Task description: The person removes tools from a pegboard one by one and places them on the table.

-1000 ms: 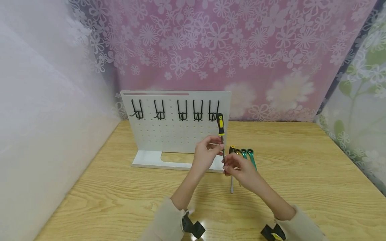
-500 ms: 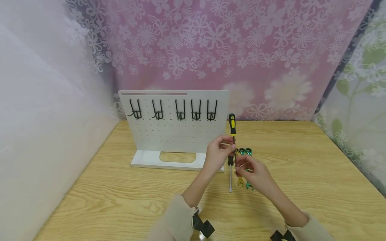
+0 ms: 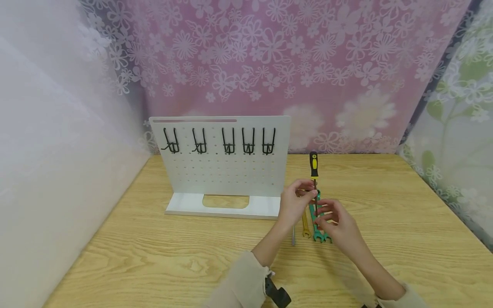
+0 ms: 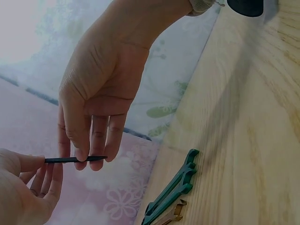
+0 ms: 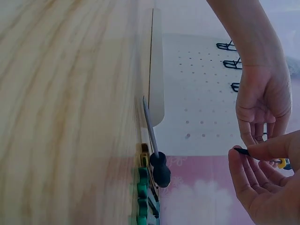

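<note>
An upright screwdriver [image 3: 314, 164] with a black-and-yellow handle is held above the table, handle up and tip down. My left hand [image 3: 294, 203] pinches the shaft just below the handle. Lower down, the thumb and fingers of my right hand [image 3: 339, 224] pinch the shaft close to its dark tip, which the right wrist view shows between the fingertips of the right hand [image 5: 267, 183]. Behind and under the hands lie a gold wrench [image 3: 305, 224] and green wrenches [image 3: 316, 229]. A second screwdriver [image 5: 160, 171] lies beside them, largely hidden by the left hand in the head view.
A white pegboard [image 3: 227, 173] with a flat base [image 3: 185, 204] stands left of the hands. Several black double-pronged hooks [image 3: 268, 143] line its upper part. Wooden tabletop [image 3: 154, 256] stretches around it, with floral curtains behind and to the right.
Both hands have moved right together with the screwdriver, from in front of the pegboard's right edge to over the wrenches. The grip looks the same throughout.
</note>
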`<state>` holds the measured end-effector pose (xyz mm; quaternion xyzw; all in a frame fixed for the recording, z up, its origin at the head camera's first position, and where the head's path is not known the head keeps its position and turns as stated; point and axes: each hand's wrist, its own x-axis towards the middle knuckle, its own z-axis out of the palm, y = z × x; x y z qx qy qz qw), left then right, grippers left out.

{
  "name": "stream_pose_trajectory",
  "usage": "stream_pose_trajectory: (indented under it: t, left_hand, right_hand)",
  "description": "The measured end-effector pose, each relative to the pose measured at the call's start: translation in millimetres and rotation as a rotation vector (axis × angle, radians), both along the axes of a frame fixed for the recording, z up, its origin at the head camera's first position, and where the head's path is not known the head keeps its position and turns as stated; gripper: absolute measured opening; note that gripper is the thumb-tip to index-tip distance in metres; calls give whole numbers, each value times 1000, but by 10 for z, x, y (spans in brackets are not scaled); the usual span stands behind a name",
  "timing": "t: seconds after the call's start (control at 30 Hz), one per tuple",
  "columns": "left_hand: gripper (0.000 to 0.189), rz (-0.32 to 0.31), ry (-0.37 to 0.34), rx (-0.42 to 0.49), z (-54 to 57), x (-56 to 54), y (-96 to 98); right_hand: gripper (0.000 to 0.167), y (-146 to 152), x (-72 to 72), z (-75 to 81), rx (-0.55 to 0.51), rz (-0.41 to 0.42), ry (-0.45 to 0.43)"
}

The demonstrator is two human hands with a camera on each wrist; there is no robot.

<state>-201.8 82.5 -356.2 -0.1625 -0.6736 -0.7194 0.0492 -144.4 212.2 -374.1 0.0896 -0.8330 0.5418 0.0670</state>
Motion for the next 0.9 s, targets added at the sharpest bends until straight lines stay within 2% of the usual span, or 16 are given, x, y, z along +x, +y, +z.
stream_pose_trajectory:
  t: [0.07,0.23,0.5,0.67,0.9]
  left_hand:
    - [17,13,11,-4,-19,0,43]
    - [16,44,-12,-21,-61,0,136]
    - [24,48,-38,-83,-107,51,250]
    - [31,66,-70,-124,-176,86,336]
    - [37,68,-106,-95,-296,84,455]
  right_hand:
    - [35,29,10,-10,-7,-3,11]
    - [35,89,26,-33,-5,-14,39]
    - [34,181,41,-63,25,-28,53]
    - [34,247,31,-104,23,-45,29]
    - [36,327,22,-147,21,-56,-9]
